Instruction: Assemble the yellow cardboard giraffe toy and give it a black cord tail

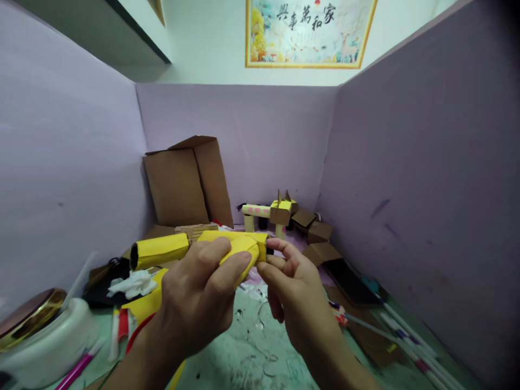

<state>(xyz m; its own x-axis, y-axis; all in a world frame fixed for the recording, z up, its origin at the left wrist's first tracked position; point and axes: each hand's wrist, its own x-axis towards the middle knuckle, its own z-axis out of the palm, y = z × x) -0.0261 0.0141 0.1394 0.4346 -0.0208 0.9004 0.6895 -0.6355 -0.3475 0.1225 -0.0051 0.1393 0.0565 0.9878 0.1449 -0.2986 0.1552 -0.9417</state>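
My left hand (199,292) is wrapped round a yellow paper-covered tube (244,246), its thumb pressing a folded yellow flap against the side. At the tube's right end, my right hand (294,287) pinches the rim with its fingertips, where a dark opening shows. A second yellow tube (160,252) with a dark open end lies to the left, beyond my left hand. Behind my hands stands a small yellow animal figure (260,211) with pink spots, a cardboard head and pointed ears.
An upright cardboard box (176,187) leans at the back left. Crumpled tissue (134,284) and a white container (51,338) are at the left. Cardboard pieces (320,252), a dark flat object (351,281) and pens lie at the right. Purple panels enclose the green surface (252,346).
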